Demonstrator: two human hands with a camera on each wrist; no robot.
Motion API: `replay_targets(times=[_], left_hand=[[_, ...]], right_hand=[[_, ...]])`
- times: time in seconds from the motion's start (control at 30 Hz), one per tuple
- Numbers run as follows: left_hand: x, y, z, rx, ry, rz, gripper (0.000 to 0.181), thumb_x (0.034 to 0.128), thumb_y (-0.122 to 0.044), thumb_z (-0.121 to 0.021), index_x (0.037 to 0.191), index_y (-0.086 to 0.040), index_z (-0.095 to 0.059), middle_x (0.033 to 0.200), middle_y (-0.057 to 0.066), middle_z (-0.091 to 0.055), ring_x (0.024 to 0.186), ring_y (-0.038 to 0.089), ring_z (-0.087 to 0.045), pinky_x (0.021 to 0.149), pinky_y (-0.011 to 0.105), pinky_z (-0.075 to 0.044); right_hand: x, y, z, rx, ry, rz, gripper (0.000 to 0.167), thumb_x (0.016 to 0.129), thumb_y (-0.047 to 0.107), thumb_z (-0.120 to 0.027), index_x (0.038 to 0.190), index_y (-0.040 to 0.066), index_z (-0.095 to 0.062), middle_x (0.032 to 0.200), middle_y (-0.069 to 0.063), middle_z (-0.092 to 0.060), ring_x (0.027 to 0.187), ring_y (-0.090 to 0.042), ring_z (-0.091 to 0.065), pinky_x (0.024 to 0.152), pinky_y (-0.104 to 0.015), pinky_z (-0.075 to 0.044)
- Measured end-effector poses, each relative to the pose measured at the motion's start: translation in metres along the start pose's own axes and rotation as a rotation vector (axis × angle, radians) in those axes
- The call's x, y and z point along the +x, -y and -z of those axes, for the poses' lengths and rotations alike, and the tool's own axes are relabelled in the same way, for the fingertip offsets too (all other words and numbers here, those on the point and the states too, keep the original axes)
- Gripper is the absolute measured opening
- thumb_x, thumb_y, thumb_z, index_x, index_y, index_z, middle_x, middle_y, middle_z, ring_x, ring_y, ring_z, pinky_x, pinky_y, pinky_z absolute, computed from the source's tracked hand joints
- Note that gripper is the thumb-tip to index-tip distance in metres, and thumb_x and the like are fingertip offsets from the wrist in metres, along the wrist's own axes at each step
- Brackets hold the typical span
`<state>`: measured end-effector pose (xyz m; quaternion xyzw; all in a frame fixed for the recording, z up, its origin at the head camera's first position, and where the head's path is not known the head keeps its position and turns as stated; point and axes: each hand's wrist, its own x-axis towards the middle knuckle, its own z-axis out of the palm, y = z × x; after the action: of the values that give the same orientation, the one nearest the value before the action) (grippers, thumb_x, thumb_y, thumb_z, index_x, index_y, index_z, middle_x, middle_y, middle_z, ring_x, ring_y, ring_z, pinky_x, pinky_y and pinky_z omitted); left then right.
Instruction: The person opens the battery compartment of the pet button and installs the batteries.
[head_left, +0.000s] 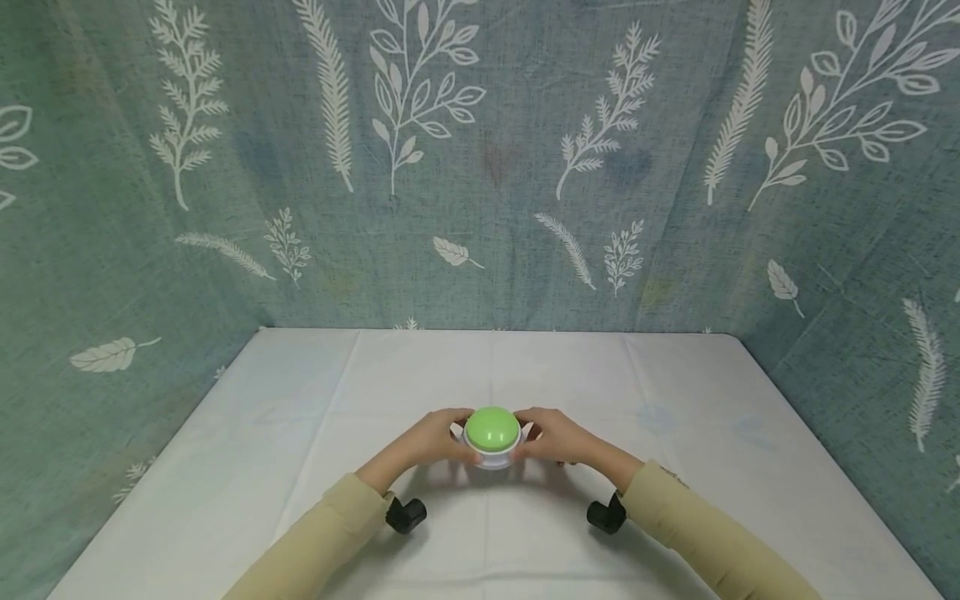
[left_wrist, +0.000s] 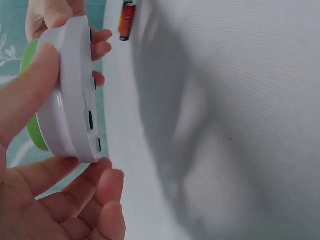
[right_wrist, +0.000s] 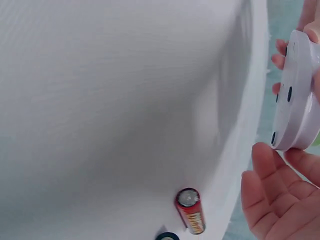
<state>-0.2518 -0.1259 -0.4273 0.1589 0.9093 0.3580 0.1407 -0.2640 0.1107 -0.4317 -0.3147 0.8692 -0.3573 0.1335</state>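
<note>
A round push button (head_left: 492, 430) with a bright green dome and a white base is held between both hands, raised off the white table. My left hand (head_left: 442, 437) grips its left edge, thumb on the near side of the white base (left_wrist: 65, 100) and fingers at the rim. On the opposite edge, my right hand (head_left: 555, 435) grips it the same way. Small dark pads show on its underside in both wrist views. Below, a red battery (right_wrist: 191, 211) lies on the tabletop near my right hand; the left wrist view also has a red battery (left_wrist: 127, 21).
The white cloth-covered table (head_left: 570, 375) stretches around the hands. A second round end (right_wrist: 167, 236), partly cut off, shows beside the battery. Patterned green curtains (head_left: 480, 208) enclose the back and sides. Black wrist cameras (head_left: 406, 516) hang under the sleeves.
</note>
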Motion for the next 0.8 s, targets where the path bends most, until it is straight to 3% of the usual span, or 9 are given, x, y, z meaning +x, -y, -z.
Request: replay_targets(times=[0.1, 0.27, 0.6, 0.8], left_hand=[[-0.002, -0.003, 0.003, -0.021, -0.005, -0.014, 0.072, 0.0679, -0.034, -0.080, 0.127, -0.005, -0.052, 0.115, 0.008, -0.059, 0.092, 0.018, -0.057, 0.079, 0.034, -0.051], [-0.006, -0.006, 0.010, -0.099, -0.008, 0.011, 0.065, 0.0718, -0.036, -0.076, 0.124, -0.005, -0.055, 0.115, 0.008, -0.060, 0.090, 0.017, -0.058, 0.075, 0.031, -0.051], [-0.009, -0.008, 0.015, -0.237, 0.016, 0.053, 0.063, 0.0799, -0.043, -0.067, 0.127, -0.003, -0.052, 0.114, 0.007, -0.059, 0.092, 0.017, -0.055, 0.076, 0.034, -0.050], [-0.010, -0.010, 0.016, -0.255, 0.042, 0.058, 0.062, 0.0824, -0.043, -0.064, 0.128, -0.004, -0.050, 0.110, 0.004, -0.059, 0.093, 0.016, -0.054, 0.074, 0.033, -0.048]], right_hand=[[-0.001, 0.001, 0.003, 0.037, -0.004, -0.009, 0.053, 0.080, 0.031, -0.070, 0.125, 0.008, -0.054, 0.111, -0.007, -0.059, 0.083, -0.013, -0.057, 0.057, -0.025, -0.050], [-0.002, 0.004, 0.006, 0.108, 0.019, -0.039, 0.049, 0.083, 0.035, -0.065, 0.123, 0.008, -0.056, 0.109, -0.005, -0.060, 0.084, -0.012, -0.057, 0.068, -0.027, -0.049], [-0.003, 0.010, 0.008, 0.279, 0.045, -0.170, 0.051, 0.086, 0.043, -0.058, 0.120, 0.005, -0.056, 0.100, -0.006, -0.061, 0.086, -0.022, -0.056, 0.074, -0.038, -0.050], [-0.003, 0.010, 0.010, 0.346, 0.062, -0.234, 0.062, 0.085, 0.051, -0.055, 0.124, 0.003, -0.052, 0.100, -0.009, -0.060, 0.089, -0.024, -0.056, 0.076, -0.037, -0.048]])
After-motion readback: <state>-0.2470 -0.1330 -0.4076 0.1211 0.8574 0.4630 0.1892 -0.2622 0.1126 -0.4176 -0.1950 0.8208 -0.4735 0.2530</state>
